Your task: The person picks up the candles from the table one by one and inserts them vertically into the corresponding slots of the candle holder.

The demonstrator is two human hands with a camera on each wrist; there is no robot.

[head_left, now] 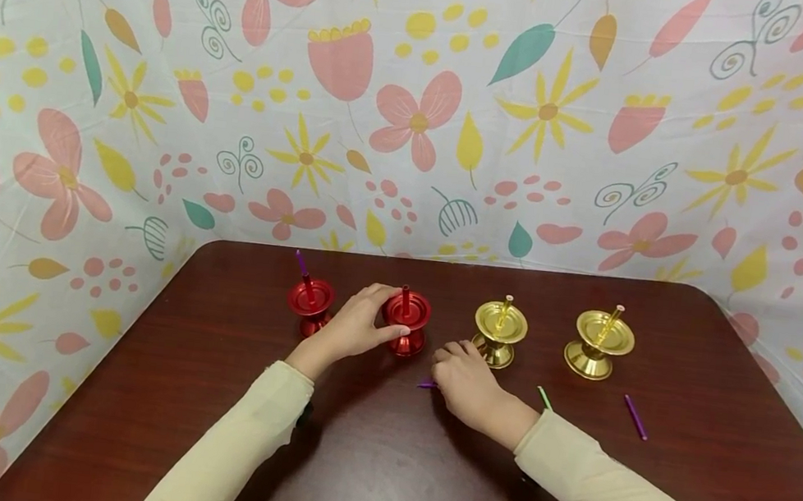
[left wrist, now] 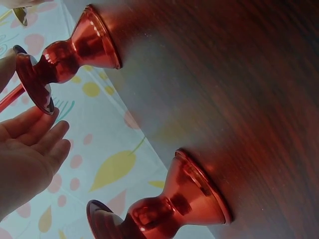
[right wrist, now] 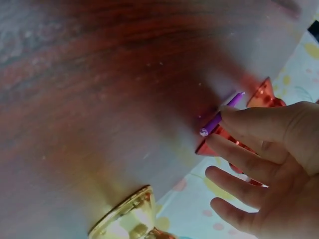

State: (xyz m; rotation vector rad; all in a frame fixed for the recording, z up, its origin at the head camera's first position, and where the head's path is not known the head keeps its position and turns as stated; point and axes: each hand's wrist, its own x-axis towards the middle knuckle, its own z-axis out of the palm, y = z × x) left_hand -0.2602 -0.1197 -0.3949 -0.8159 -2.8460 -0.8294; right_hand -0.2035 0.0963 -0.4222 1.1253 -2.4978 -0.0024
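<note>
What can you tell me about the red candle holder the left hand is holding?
The red candle holder looks like shiny metal: a shallow round dish, a slim tube rising from its centre, a bulging stem and a flared base. It stands upright on the table, between another red holder and a gold one. The left hand grips the dish's rim. Nothing shows standing in the tube.

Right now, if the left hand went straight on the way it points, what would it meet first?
The candleless red holder: the left hand seems to touch its rim, though exact contact is hard to judge.
</note>
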